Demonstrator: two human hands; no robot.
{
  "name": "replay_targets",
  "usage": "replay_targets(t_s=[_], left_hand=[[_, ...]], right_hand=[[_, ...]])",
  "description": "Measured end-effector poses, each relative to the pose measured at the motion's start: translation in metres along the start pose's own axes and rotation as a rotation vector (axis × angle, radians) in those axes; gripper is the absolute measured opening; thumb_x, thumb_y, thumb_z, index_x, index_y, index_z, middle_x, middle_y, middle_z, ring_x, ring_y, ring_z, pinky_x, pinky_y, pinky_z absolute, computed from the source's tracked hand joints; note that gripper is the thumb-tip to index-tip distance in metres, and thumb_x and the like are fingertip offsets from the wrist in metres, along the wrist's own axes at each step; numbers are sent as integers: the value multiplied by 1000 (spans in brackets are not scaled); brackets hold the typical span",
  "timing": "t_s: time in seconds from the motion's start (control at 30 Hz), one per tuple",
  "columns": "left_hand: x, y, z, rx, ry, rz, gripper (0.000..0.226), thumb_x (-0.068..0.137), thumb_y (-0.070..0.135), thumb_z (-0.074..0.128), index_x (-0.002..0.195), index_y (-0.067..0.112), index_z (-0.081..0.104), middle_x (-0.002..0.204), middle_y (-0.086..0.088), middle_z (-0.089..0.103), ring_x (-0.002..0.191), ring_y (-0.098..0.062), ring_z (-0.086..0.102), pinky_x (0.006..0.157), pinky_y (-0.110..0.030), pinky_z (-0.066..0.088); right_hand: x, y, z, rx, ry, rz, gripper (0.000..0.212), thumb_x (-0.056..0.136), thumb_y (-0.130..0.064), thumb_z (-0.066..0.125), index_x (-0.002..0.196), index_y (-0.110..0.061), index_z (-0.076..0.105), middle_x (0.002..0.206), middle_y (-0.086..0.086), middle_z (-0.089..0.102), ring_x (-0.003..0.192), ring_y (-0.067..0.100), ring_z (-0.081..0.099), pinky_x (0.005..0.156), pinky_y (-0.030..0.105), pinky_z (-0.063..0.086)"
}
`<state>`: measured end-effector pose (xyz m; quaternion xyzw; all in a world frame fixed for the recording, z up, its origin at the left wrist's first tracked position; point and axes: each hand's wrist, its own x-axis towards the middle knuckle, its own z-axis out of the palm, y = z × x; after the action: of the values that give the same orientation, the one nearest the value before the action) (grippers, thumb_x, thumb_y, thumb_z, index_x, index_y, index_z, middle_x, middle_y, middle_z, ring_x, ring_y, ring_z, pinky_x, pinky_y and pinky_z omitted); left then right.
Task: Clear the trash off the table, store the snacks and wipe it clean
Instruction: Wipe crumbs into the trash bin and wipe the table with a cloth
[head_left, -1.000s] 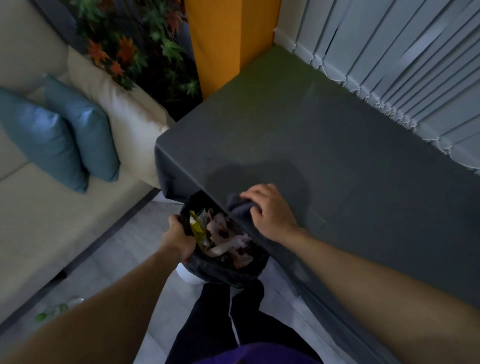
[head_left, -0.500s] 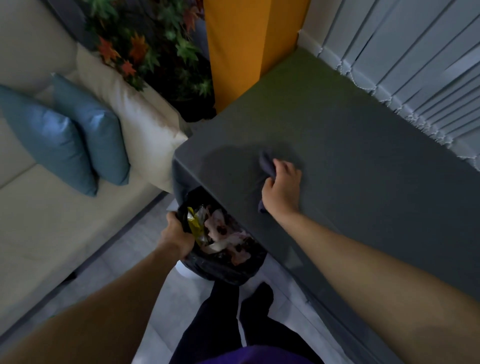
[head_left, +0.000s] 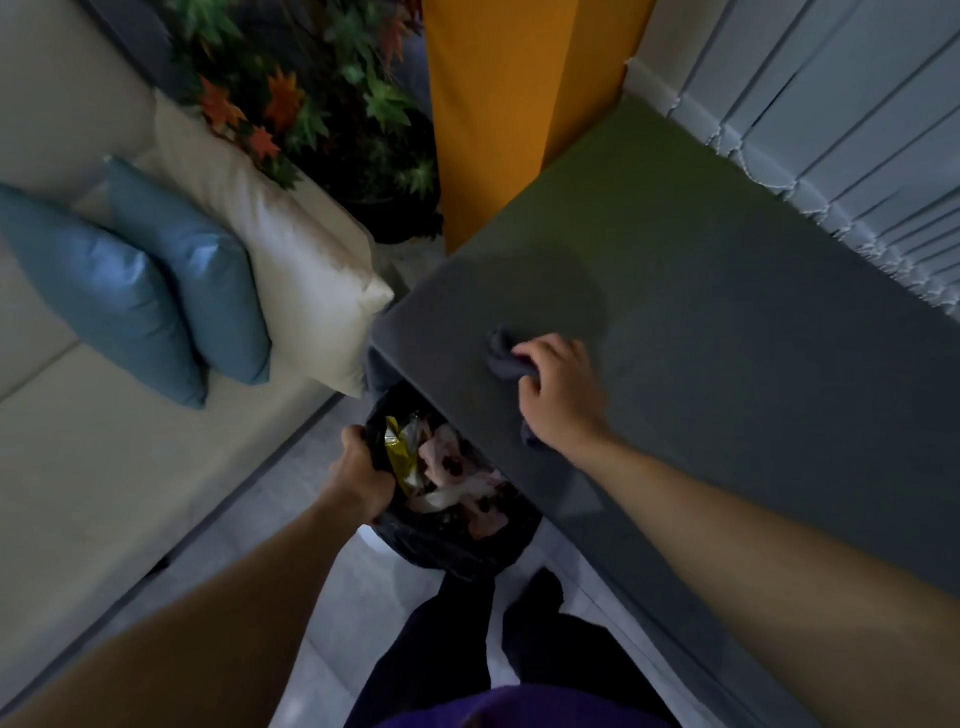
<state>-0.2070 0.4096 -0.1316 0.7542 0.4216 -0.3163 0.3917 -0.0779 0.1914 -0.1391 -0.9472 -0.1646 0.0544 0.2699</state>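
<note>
- The right hand (head_left: 558, 395) is curling its fingers around a dark cloth (head_left: 500, 358) and pressing it flat on the grey bench (head_left: 727, 338), close to the near corner.
- The cloth is bunching out at the hand's ten o'clock, with a scrap showing under the wrist.
- The left hand (head_left: 363, 478) is gripping the rim of the black bag (head_left: 457, 551), fingers closed tight, at seven o'clock from the cloth, just below the bench edge.
- The trash (head_left: 447, 467) is sitting inside the bag, wrappers and tissue.
- The risk: a sweep toward the edge may be throwing crumbs past the bag's mouth onto the floor (head_left: 332, 597) if the mouth is sitting off line.
- The one-handed grip may be letting the loaded bag sag or slip.
</note>
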Motion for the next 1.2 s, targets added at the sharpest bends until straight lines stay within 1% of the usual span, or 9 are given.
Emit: replay_targets(t_s=[0.13,0.3,0.47,0.6,0.77,0.87,1.0,1.1,1.2], left_hand=[[-2,1,6,-19,-10,-3,62,85,-1,53,133,28,24,104,-18,54,92,-43,64,70,-60,60],[-18,1,21,-95,-13,-48,62,87,-5,51,132,27,24,109,-17,51,94,-44,64,66,-59,60],[-35,-8,46,-159,33,-73,62,86,-7,52,131,27,26,109,-15,50,98,-44,61,67,-60,60],[-48,-14,65,-159,73,-75,55,84,-5,48,126,25,27,109,-19,52,93,-45,62,64,-59,60],[-61,-25,85,-172,116,-73,54,81,0,51,124,23,27,103,-17,54,91,-44,63,72,-59,60],[-67,-32,92,-200,135,-81,54,81,2,53,124,22,27,105,-18,55,92,-44,64,75,-58,59],[-76,-38,95,-234,158,-64,53,84,2,56,126,21,29,104,-16,55,93,-43,64,75,-58,60],[-84,-47,93,-233,197,-39,51,85,1,52,127,21,31,104,-17,57,93,-42,64,77,-58,59],[-93,-62,91,-220,253,4,50,88,0,49,131,16,30,103,-19,58,94,-44,63,81,-59,57]], right_hand=[[-19,8,-5,103,-128,-318,29,75,-11,50,95,-12,70,96,0,64,89,22,53,80,32,47],[-19,45,-19,-46,191,67,39,79,-15,39,103,-17,70,105,1,62,94,31,50,85,43,46],[-44,55,-26,58,-64,-231,35,79,-14,39,89,-17,72,95,-5,63,90,22,50,83,33,46],[-34,82,-57,-27,150,-86,28,75,-15,40,75,-19,67,81,1,65,80,29,53,73,41,46],[-30,131,-98,-332,197,295,36,87,-14,47,118,-21,64,129,3,58,120,33,43,93,46,34],[-38,143,-95,-414,-57,281,53,96,-25,40,149,-18,40,160,-2,31,147,25,19,112,50,22],[-45,130,-87,-500,-87,233,62,99,-38,33,156,-14,26,166,1,12,153,25,0,118,50,13],[-47,101,-77,-395,-50,17,53,102,-36,36,152,-20,33,164,-2,21,152,20,10,111,47,18],[-53,55,-57,-99,-89,-223,41,102,-29,42,141,-19,50,146,0,50,131,21,48,101,41,37]])
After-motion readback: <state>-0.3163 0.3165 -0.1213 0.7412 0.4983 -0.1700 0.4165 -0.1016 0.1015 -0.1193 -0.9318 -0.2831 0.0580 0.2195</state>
